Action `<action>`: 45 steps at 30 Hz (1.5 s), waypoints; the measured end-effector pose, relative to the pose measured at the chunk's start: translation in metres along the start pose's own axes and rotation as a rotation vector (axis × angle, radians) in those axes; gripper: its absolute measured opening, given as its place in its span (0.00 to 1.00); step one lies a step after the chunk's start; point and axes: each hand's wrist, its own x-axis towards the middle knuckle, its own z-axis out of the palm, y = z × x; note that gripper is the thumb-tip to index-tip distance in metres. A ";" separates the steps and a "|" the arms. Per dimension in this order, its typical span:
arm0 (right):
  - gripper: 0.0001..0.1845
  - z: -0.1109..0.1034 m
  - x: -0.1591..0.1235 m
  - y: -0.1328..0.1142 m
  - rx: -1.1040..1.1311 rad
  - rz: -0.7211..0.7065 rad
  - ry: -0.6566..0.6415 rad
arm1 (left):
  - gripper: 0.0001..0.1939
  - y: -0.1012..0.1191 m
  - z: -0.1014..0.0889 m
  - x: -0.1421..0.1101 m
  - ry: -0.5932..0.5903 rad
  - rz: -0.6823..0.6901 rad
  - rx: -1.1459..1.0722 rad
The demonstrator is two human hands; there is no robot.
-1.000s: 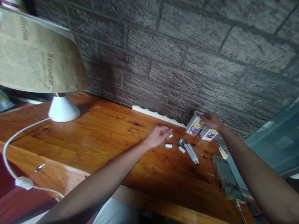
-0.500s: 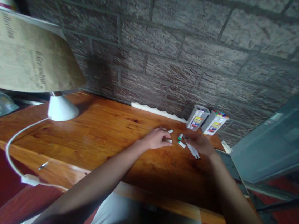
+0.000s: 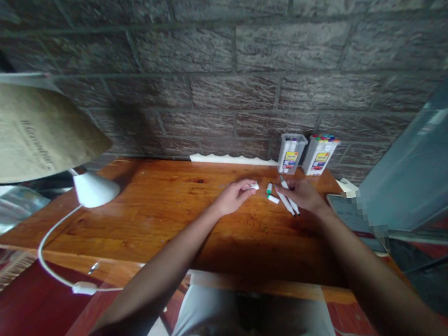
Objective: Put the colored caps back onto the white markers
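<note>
My left hand (image 3: 236,196) is closed over the tabletop, thumb and fingers pinching a small white marker cap (image 3: 254,186). Further right, my right hand (image 3: 303,194) has its fingers closed on one of two uncapped white markers (image 3: 294,207), which lie side by side with dark ends toward me. The exact grip is partly hidden by the hand. Between the hands lie two white caps with green ends: one cap (image 3: 269,188) points nearly upright in view, the other cap (image 3: 273,199) is tilted beside it.
Two clear marker boxes (image 3: 315,158) stand by the brick wall (image 3: 214,83), the right one full of colourful markers. A lamp (image 3: 96,189) with a paper-like shade is at left, its cord hanging over the wooden table (image 3: 162,196). A tablet-like device (image 3: 351,215) lies at right.
My right hand has come down from the boxes to the markers. My left hand has picked up a cap; fewer caps lie loose. The view has turned and levelled.
</note>
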 end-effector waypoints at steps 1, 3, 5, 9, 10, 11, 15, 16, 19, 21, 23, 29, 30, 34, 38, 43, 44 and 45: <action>0.24 -0.001 -0.001 -0.005 0.076 -0.029 0.024 | 0.19 0.000 0.001 0.000 0.008 -0.012 -0.040; 0.25 -0.003 -0.005 -0.017 0.224 -0.078 0.053 | 0.20 -0.001 0.001 0.001 0.010 -0.036 -0.124; 0.27 -0.003 -0.010 -0.029 0.354 -0.100 0.056 | 0.20 0.000 0.000 0.001 -0.004 -0.062 -0.216; 0.28 0.000 -0.018 -0.043 0.511 -0.073 -0.009 | 0.20 0.007 0.000 0.001 -0.050 -0.132 -0.383; 0.28 0.001 -0.019 -0.045 0.525 -0.070 -0.016 | 0.20 0.009 0.000 0.001 -0.057 -0.146 -0.413; 0.28 0.002 -0.019 -0.046 0.532 -0.073 -0.018 | 0.20 0.011 0.000 0.001 -0.065 -0.157 -0.436; 0.28 0.004 -0.019 -0.045 0.526 -0.100 -0.028 | 0.21 0.014 0.002 0.000 -0.083 -0.172 -0.476; 0.28 0.004 -0.019 -0.045 0.525 -0.102 -0.031 | 0.21 0.014 0.002 0.000 -0.084 -0.168 -0.478; 0.27 0.007 -0.017 -0.041 0.569 -0.076 -0.027 | 0.21 0.013 0.003 0.001 -0.078 -0.150 -0.479; 0.26 0.009 -0.015 -0.038 0.652 -0.044 0.003 | 0.20 0.013 0.003 0.001 -0.063 -0.148 -0.465; 0.26 0.009 -0.012 -0.036 0.740 -0.032 0.059 | 0.20 0.013 0.003 0.001 -0.039 -0.149 -0.441; 0.23 0.008 -0.007 -0.033 0.830 -0.081 0.197 | 0.21 0.010 0.006 0.002 -0.010 -0.125 -0.354; 0.23 0.009 -0.007 -0.033 0.824 -0.079 0.194 | 0.21 0.010 0.006 0.001 -0.005 -0.119 -0.340; 0.22 0.013 -0.009 -0.034 0.803 -0.081 0.160 | 0.20 0.008 0.008 0.001 0.006 -0.085 -0.282; 0.22 0.013 -0.009 -0.034 0.800 -0.085 0.167 | 0.19 0.009 0.008 0.001 0.008 -0.050 -0.237; 0.22 0.012 -0.008 -0.034 0.805 -0.079 0.192 | 0.18 0.013 0.007 0.001 0.040 -0.035 -0.212; 0.22 0.013 -0.008 -0.034 0.806 -0.080 0.178 | 0.19 0.014 0.007 0.001 0.044 -0.042 -0.206; 0.21 0.014 -0.008 -0.034 0.806 -0.080 0.159 | 0.19 0.014 0.007 0.001 0.048 -0.051 -0.198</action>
